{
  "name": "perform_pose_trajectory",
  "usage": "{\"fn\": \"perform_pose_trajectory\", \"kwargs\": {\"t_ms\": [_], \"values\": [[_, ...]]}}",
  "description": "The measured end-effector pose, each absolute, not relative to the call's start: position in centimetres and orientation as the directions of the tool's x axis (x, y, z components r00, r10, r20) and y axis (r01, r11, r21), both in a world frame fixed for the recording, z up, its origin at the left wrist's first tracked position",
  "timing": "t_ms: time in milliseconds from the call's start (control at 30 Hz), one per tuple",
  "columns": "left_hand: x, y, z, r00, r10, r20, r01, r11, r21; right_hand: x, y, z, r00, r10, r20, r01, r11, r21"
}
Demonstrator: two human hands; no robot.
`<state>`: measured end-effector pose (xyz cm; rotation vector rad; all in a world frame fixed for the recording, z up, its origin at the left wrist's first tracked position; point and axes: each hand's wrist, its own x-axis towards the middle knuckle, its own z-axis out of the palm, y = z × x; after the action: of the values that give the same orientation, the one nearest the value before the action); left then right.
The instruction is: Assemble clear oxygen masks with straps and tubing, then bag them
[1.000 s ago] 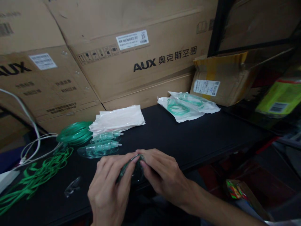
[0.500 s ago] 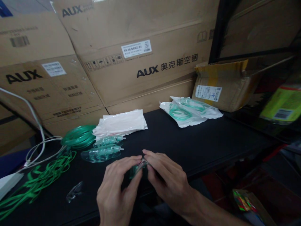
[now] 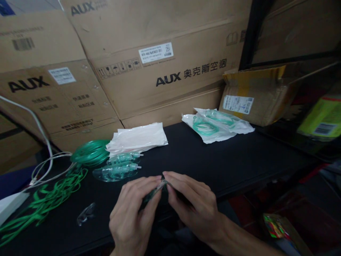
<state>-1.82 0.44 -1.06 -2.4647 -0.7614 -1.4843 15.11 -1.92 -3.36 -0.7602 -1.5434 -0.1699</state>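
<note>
My left hand (image 3: 137, 209) and my right hand (image 3: 190, 202) meet at the near edge of the black table. Both pinch a thin green, see-through plastic mask (image 3: 157, 188) between thumbs and fingertips, one hand on each side. Most of it is hidden behind my fingers. Beyond my left hand lie several similar green oxygen masks (image 3: 117, 172), nested on their sides with their pale connectors pointing right. Left of my left hand, a small clear plastic piece (image 3: 86, 213) rests on the table.
A stack of white pouches (image 3: 140, 137) stands behind the masks. Coiled green tubing (image 3: 90, 153) and tangled green straps (image 3: 53, 199) lie at left, near a white cable (image 3: 42, 135). Packed green tubing (image 3: 205, 126) sits back right, beside an open carton (image 3: 255, 96). Large cardboard boxes (image 3: 160, 81) wall the back.
Both hands keep their pinch on the mask, and their fingertips have shifted slightly. Less of its green plastic shows between them. The view has moved a little.
</note>
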Motion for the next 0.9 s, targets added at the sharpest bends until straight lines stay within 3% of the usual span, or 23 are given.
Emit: {"fn": "perform_pose_trajectory", "kwargs": {"t_ms": [200, 467, 900], "values": [[-2.19, 0.5, -1.12, 0.409, 0.334, 0.849, 0.524, -0.848, 0.081, 15.02, -1.79, -3.59, 0.041, 0.381, 0.924, 0.556, 0.759, -0.338], [-2.04, 0.46, -0.76, 0.35, 0.353, 0.868, 0.579, -0.81, 0.096, 14.92, -1.95, -3.52, -0.037, 0.52, 0.853, 0.509, 0.745, -0.432], [-2.64, 0.72, -0.26, 0.434, 0.417, 0.799, 0.573, -0.812, 0.113, 15.39, -1.33, -3.68, -0.149, 0.507, 0.849, 0.656, 0.693, -0.299]]}}
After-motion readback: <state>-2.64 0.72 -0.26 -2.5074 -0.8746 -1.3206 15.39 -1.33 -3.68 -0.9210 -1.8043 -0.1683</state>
